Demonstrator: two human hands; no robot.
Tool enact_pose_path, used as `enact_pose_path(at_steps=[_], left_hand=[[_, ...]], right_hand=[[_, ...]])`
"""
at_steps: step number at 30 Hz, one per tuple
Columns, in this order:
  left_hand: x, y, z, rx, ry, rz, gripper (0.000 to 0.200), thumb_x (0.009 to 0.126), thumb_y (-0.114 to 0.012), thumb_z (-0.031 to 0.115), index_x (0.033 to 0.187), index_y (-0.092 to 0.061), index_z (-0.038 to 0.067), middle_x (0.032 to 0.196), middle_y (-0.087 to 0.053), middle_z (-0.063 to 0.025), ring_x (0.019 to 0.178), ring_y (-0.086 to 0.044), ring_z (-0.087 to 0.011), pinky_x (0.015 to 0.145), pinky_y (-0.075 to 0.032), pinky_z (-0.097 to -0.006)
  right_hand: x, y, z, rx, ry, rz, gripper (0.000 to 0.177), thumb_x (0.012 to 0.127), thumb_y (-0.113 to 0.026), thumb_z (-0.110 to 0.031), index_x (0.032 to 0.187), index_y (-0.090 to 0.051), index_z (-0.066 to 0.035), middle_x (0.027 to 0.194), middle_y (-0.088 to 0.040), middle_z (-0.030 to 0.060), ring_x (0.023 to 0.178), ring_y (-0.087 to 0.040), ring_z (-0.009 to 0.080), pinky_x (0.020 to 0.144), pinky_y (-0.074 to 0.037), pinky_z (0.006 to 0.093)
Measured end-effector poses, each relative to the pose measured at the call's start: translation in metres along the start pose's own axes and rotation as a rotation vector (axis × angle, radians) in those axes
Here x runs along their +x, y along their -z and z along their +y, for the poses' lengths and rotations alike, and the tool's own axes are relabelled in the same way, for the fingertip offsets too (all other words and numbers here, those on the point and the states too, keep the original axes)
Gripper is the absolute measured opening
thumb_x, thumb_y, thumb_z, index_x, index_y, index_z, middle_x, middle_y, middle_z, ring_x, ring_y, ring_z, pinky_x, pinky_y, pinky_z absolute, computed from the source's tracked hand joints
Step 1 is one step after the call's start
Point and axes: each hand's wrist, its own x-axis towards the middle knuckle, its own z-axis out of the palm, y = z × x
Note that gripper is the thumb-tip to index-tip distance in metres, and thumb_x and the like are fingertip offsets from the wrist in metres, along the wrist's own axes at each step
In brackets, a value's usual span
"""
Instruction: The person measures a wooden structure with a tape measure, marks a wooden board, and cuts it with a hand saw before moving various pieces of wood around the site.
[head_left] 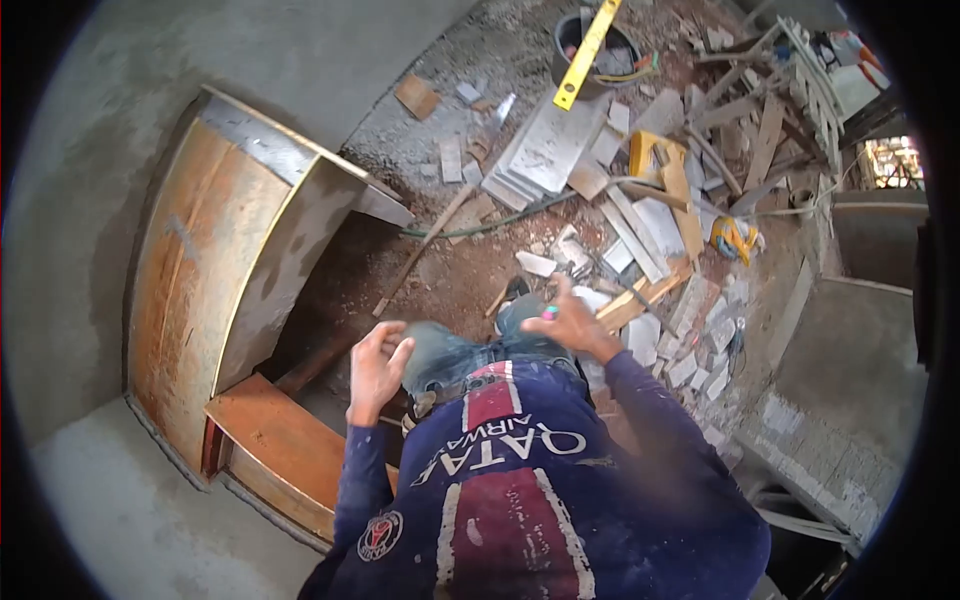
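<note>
The blue and red shirt (520, 480) says "QATAR AIRWAYS" in white letters, seen upside down.

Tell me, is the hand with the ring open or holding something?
Open: the right hand is spread wide, with nothing in it.

Soft daylight, brightest upper right — fisheye warp, black vignette edges, slight motion blur.

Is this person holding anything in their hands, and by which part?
Nothing, it seems: the left hand and right hand look empty, by the knees.
</note>
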Motion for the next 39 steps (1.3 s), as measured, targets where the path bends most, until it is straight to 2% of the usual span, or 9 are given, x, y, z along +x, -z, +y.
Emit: enact_pose_path(at_steps=[6,13,18,22,26,29,32,36,39], left_hand=[[0.096,-0.077,-0.023,0.213,-0.1,-0.246,0.027,0.085,-0.072,0.014,0.106,-0.066,-0.002,0.087,-0.072,-0.0141,0.077,-0.071,-0.0216,0.073,-0.055,-0.0339],[0.265,-0.17,-0.185,0.164,0.064,-0.218,0.025,0.084,-0.07,0.02,0.098,-0.069,0.0,0.088,-0.074,-0.0131,0.082,-0.072,-0.0222,0.078,-0.056,-0.0344],[0.417,-0.245,-0.326,0.375,-0.009,-0.072,0.028,0.083,-0.07,0.023,0.099,-0.069,0.0,0.084,-0.073,-0.0098,0.079,-0.07,-0.0211,0.077,-0.054,-0.0347],[0.506,-0.293,-0.41,0.645,-0.002,-0.199,0.053,0.08,-0.074,0.038,0.117,-0.062,0.0,0.113,-0.069,-0.0204,0.104,-0.066,-0.0323,0.091,-0.051,-0.042],[0.523,-0.317,-0.459,0.791,-0.062,-0.138,0.067,0.081,-0.075,0.051,0.123,-0.06,0.002,0.118,-0.066,-0.0234,0.112,-0.062,-0.0415,0.095,-0.049,-0.0453],[0.526,-0.31,-0.5,0.473,-0.137,-0.093,0.064,0.095,-0.059,0.052,0.127,-0.056,-0.004,0.116,-0.066,-0.0279,0.112,-0.063,-0.0383,0.094,-0.049,-0.0435],[0.502,-0.286,-0.429,0.346,-0.176,-0.192,0.06,0.099,-0.054,0.05,0.126,-0.056,-0.004,0.111,-0.066,-0.027,0.111,-0.064,-0.0345,0.095,-0.048,-0.0423],[0.478,-0.27,-0.329,-0.035,-0.215,-0.313,0.052,0.101,-0.051,0.051,0.11,-0.058,0.0,0.083,-0.065,-0.0094,0.071,-0.065,-0.0163,0.066,-0.054,-0.0305],[0.473,-0.255,-0.231,-0.123,-0.43,-0.3,0.057,0.101,-0.048,0.053,0.106,-0.058,-0.003,0.078,-0.066,-0.0122,0.067,-0.066,-0.0193,0.06,-0.054,-0.0326]], right_hand=[[0.001,0.025,0.165,-0.002,-0.238,0.102,0.068,0.08,-0.075,-0.045,0.131,-0.054,-0.004,0.115,-0.067,0.0247,0.109,-0.064,0.0417,0.095,-0.049,0.0461],[0.128,-0.024,0.225,0.278,0.069,0.145,0.019,0.088,-0.062,-0.02,0.096,-0.071,-0.005,0.099,-0.072,0.0125,0.097,-0.068,0.0289,0.086,-0.051,0.0388],[0.259,-0.085,0.26,0.455,0.164,0.169,0.015,0.087,-0.066,-0.018,0.092,-0.068,-0.004,0.088,-0.069,0.009,0.084,-0.065,0.0239,0.08,-0.05,0.0351],[0.318,-0.104,0.286,0.416,0.287,0.082,0.018,0.085,-0.07,-0.018,0.085,-0.059,-0.004,0.086,-0.062,0.0101,0.083,-0.062,0.0254,0.076,-0.047,0.0381],[0.325,-0.083,0.297,0.156,0.417,-0.203,0.018,0.087,-0.069,-0.023,0.09,-0.06,-0.006,0.093,-0.062,0.0124,0.088,-0.062,0.0299,0.08,-0.047,0.04],[0.335,-0.072,0.327,0.109,0.495,-0.266,0.021,0.088,-0.068,-0.025,0.098,-0.062,-0.007,0.096,-0.063,0.014,0.092,-0.063,0.0325,0.083,-0.048,0.0414],[0.339,-0.077,0.352,0.116,0.47,-0.17,0.027,0.089,-0.067,-0.028,0.105,-0.062,-0.007,0.1,-0.064,0.0157,0.096,-0.063,0.0339,0.086,-0.048,0.0426],[0.334,-0.067,0.35,0.111,0.387,-0.06,0.032,0.089,-0.065,-0.03,0.109,-0.061,-0.006,0.102,-0.065,0.0175,0.097,-0.064,0.0341,0.087,-0.047,0.0428],[0.328,-0.057,0.334,0.078,0.463,-0.089,0.033,0.09,-0.062,-0.032,0.11,-0.06,-0.005,0.1,-0.066,0.0173,0.095,-0.064,0.0334,0.087,-0.047,0.0417]])
